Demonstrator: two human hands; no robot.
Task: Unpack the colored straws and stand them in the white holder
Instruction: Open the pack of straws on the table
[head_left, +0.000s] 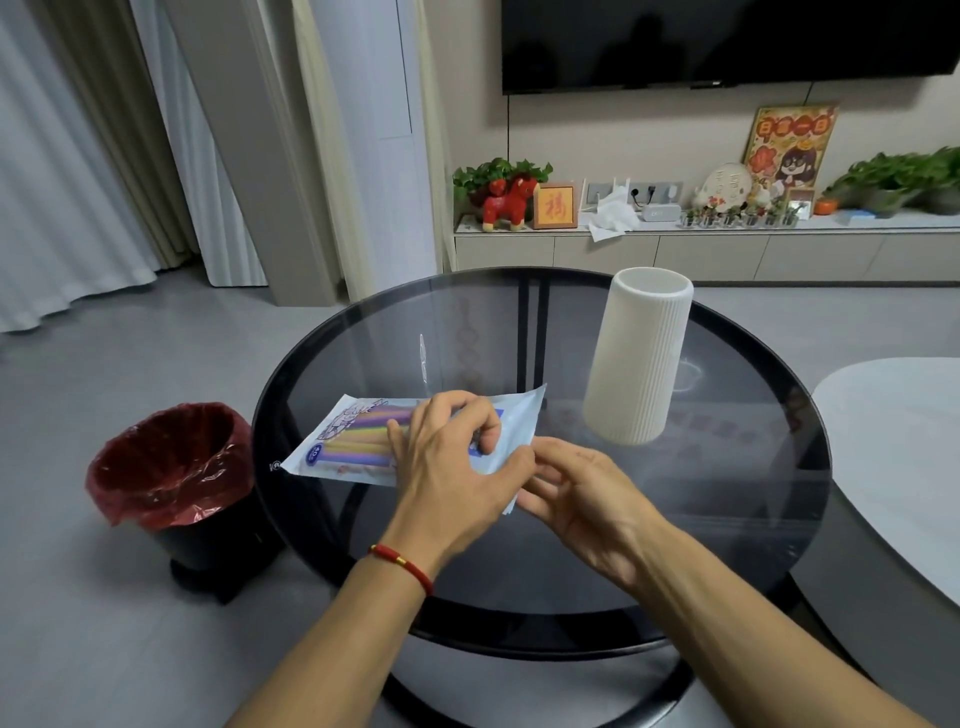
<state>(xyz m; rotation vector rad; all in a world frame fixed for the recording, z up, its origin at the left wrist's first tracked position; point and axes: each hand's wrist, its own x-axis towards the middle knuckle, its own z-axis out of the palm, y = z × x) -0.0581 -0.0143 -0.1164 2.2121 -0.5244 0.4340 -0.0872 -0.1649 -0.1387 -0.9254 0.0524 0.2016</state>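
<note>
A flat plastic pack of colored straws (347, 439) lies on the round dark glass table (727, 519), with purple, yellow and green straws showing through its clear window. My left hand (447, 462) rests on the pack's middle and pinches its film. My right hand (576, 493) grips the pack's near right edge with thumb and fingertips. The white ribbed holder (636, 358) stands upright on the table to the right of the pack, with its mouth open and nothing visible inside.
A black bin with a red liner (171, 467) stands on the floor left of the table. A pale second tabletop (898, 457) overlaps on the right. A low cabinet with plants and ornaments (727, 244) runs along the far wall.
</note>
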